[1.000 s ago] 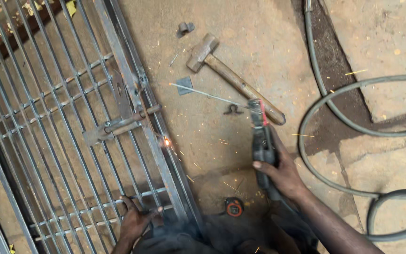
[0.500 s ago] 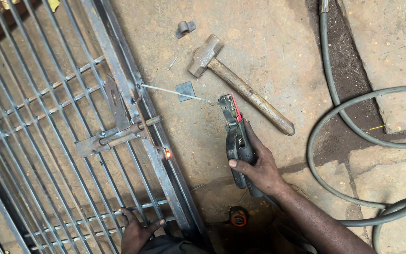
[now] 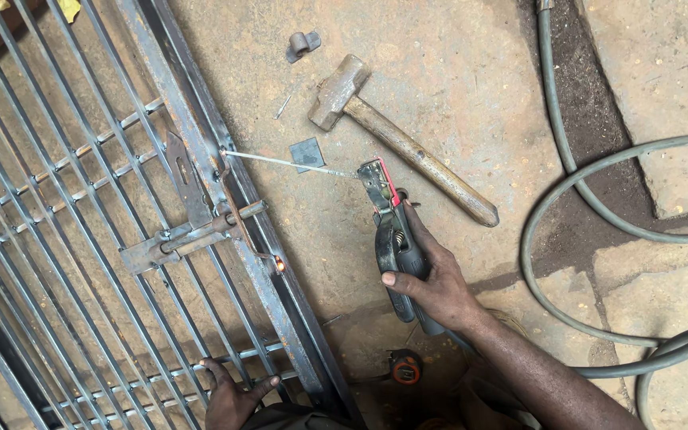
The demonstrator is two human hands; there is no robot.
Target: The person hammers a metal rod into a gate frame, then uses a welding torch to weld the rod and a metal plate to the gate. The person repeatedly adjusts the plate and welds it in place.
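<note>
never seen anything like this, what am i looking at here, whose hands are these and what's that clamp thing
One camera sits on a person's head and looks down at their own two bare hands over a concrete floor. The right hand grips a black welding electrode holder with a red-edged clamp; a thin grey rod runs from its clamp to the edge of a grey steel barred gate lying flat. The left hand rests on the gate's lower bars. A small orange glow shows on the frame near a rusty sliding bolt latch. Nearby lie a wooden-handled steel hammer, a thick grey cable and a small orange tape measure.
</note>
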